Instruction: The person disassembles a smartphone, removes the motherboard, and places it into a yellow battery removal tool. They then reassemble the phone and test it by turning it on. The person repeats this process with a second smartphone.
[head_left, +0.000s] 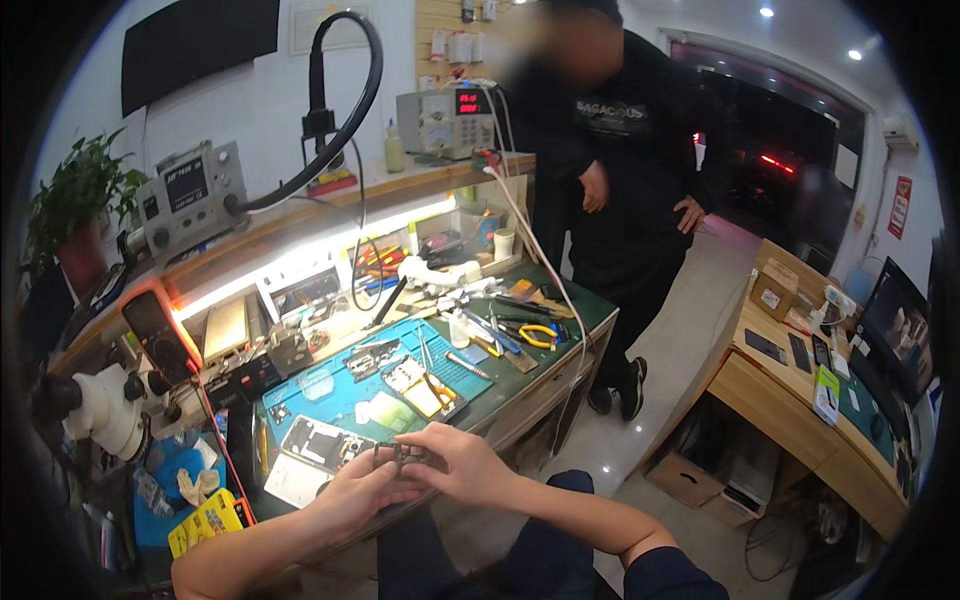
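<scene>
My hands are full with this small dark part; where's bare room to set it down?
Two patches: the blue mat between the clear plastic piece and the opened phone, and the green bench corner right of the yellow-handled pliers. Crowded: the rear, heaped with tools, and around the microscope.

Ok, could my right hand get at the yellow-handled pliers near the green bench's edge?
Probably, perhaps with a stretch: nothing tall stands between your right hand and the yellow-handled pliers, though it's busy with a small dark part.
</scene>
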